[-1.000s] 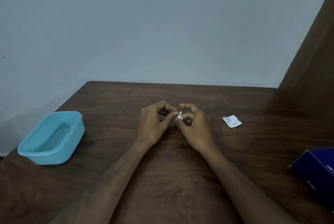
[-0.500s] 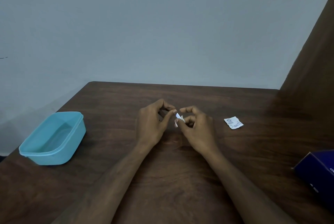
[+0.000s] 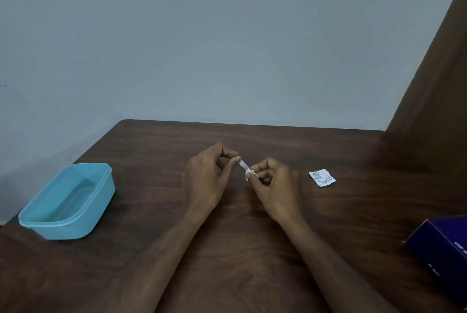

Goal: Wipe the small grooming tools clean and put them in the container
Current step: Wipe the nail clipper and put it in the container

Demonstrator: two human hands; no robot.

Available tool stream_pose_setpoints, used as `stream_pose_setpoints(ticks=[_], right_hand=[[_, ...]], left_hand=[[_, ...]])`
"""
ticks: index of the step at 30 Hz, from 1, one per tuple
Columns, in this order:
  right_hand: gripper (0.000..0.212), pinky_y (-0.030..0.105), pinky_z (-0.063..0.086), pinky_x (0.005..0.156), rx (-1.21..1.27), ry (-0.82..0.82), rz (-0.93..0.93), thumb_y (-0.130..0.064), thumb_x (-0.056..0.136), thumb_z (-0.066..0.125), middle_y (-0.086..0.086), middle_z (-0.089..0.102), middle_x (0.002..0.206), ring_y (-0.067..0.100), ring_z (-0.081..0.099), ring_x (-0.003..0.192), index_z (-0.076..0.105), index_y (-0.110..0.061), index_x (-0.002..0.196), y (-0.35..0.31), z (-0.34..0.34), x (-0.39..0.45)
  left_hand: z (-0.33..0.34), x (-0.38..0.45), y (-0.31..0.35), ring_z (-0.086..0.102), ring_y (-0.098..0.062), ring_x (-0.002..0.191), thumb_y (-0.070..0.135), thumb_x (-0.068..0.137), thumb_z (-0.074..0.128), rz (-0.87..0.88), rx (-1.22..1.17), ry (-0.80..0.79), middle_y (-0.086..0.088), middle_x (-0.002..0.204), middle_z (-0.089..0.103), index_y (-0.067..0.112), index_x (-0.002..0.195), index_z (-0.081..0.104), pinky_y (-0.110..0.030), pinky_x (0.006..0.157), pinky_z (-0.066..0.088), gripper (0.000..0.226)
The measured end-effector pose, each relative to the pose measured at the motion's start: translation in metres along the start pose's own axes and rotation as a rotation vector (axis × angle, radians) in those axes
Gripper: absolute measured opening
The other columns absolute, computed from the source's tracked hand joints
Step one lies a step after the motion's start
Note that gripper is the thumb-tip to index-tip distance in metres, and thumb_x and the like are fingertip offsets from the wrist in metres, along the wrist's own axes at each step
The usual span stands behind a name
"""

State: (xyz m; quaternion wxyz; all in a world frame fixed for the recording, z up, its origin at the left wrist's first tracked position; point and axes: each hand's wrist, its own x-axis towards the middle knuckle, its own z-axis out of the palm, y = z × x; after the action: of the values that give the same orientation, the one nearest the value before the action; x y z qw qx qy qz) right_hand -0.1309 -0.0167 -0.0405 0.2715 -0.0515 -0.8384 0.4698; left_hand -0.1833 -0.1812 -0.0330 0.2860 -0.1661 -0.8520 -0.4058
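Observation:
Over the middle of the dark wooden table (image 3: 227, 249), my left hand (image 3: 207, 178) pinches one end of a thin shiny grooming tool (image 3: 243, 165) between thumb and fingertips. My right hand (image 3: 274, 186) pinches a small white wipe (image 3: 250, 175) folded round the tool's other end. What kind of tool it is I cannot tell. A light blue plastic container (image 3: 68, 201) stands open at the table's left edge, with nothing visible in it.
A torn white sachet (image 3: 322, 177) lies on the table to the right of my hands. A dark blue box (image 3: 439, 249) sits at the right edge, partly cut off. A brown panel (image 3: 434, 85) rises at the far right, and a grey wall stands behind.
My hands have drawn apart a little. The right hand slid the wipe rightward along the tool, so more of the shiny tool shows between the fingertips.

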Motion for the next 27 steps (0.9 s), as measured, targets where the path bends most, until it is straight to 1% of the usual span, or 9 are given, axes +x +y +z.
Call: stream_pose_setpoints(ticks=[3,6,9,11,13,16,21,25,27], right_hand=[[0.009,0.025,0.054,0.064,0.080,0.052,0.089,-0.022,0.087,0.085,-0.010,0.077,0.073,0.002,0.073,0.069,0.077,-0.026,0.085,0.010,-0.006,0.005],[0.006,0.028,0.055,0.070,0.223,0.095,0.130,-0.021,0.090,0.084,-0.010,0.080,0.082,0.003,0.075,0.079,0.079,-0.025,0.090,0.009,-0.010,0.008],[0.007,0.038,0.061,0.081,0.349,0.049,0.118,-0.019,0.090,0.085,-0.007,0.082,0.088,0.014,0.078,0.087,0.081,-0.024,0.091,0.002,-0.009,0.009],[0.006,0.044,0.062,0.083,0.340,0.005,0.103,-0.020,0.088,0.086,-0.005,0.082,0.087,0.017,0.078,0.086,0.082,-0.025,0.090,0.001,-0.007,0.008],[0.006,0.046,0.064,0.082,0.292,-0.033,0.084,-0.021,0.088,0.087,-0.007,0.081,0.085,0.015,0.078,0.083,0.083,-0.025,0.089,0.004,-0.007,0.007],[0.006,0.042,0.064,0.084,0.248,-0.050,0.084,-0.019,0.086,0.088,-0.011,0.081,0.083,0.007,0.077,0.081,0.083,-0.023,0.086,0.005,-0.010,0.006],[0.006,0.042,0.065,0.080,0.247,0.003,0.057,-0.020,0.086,0.088,-0.010,0.081,0.082,0.008,0.077,0.079,0.084,-0.023,0.089,0.000,-0.008,0.007],[0.020,0.038,0.062,0.078,0.240,-0.020,0.066,-0.023,0.085,0.089,-0.007,0.080,0.079,0.010,0.077,0.079,0.080,-0.029,0.102,0.005,-0.009,0.009],[0.015,0.035,0.062,0.076,0.220,-0.034,0.062,-0.022,0.085,0.090,-0.008,0.080,0.078,0.007,0.077,0.077,0.081,-0.028,0.095,0.007,-0.010,0.008]], left_hand=[[0.000,0.002,-0.004,0.064,-0.005,0.069,0.047,0.093,0.077,-0.032,-0.024,0.015,0.022,0.083,0.072,0.038,0.093,0.072,-0.032,0.060,0.053,0.011],[0.001,0.002,-0.003,0.066,-0.007,0.070,0.042,0.094,0.079,0.055,-0.131,-0.065,0.025,0.091,0.074,0.036,0.092,0.073,-0.034,0.063,0.055,0.009],[0.001,0.001,-0.001,0.068,-0.005,0.080,0.040,0.095,0.079,0.142,-0.159,-0.124,0.024,0.094,0.075,0.033,0.093,0.073,-0.036,0.065,0.056,0.009],[0.000,0.002,-0.002,0.067,-0.005,0.080,0.044,0.095,0.078,0.148,-0.139,-0.133,0.022,0.093,0.075,0.035,0.094,0.072,-0.037,0.064,0.055,0.011],[0.000,0.001,-0.001,0.064,-0.003,0.078,0.045,0.094,0.077,0.157,-0.100,-0.127,0.022,0.090,0.073,0.036,0.094,0.073,-0.037,0.063,0.054,0.010],[0.000,0.000,0.000,0.059,0.000,0.073,0.047,0.094,0.077,0.110,-0.058,-0.073,0.024,0.088,0.071,0.038,0.093,0.072,-0.031,0.060,0.051,0.010],[0.001,-0.001,-0.003,0.061,-0.003,0.078,0.053,0.092,0.075,0.160,-0.006,-0.088,0.018,0.086,0.069,0.040,0.096,0.071,-0.039,0.062,0.056,0.014],[0.000,-0.003,0.002,0.064,-0.005,0.082,0.054,0.094,0.073,0.179,0.030,-0.065,0.017,0.089,0.071,0.039,0.096,0.070,-0.039,0.061,0.055,0.015],[-0.001,-0.001,0.001,0.065,-0.005,0.080,0.051,0.094,0.074,0.166,0.001,-0.045,0.020,0.090,0.073,0.038,0.094,0.070,-0.038,0.060,0.055,0.013]])
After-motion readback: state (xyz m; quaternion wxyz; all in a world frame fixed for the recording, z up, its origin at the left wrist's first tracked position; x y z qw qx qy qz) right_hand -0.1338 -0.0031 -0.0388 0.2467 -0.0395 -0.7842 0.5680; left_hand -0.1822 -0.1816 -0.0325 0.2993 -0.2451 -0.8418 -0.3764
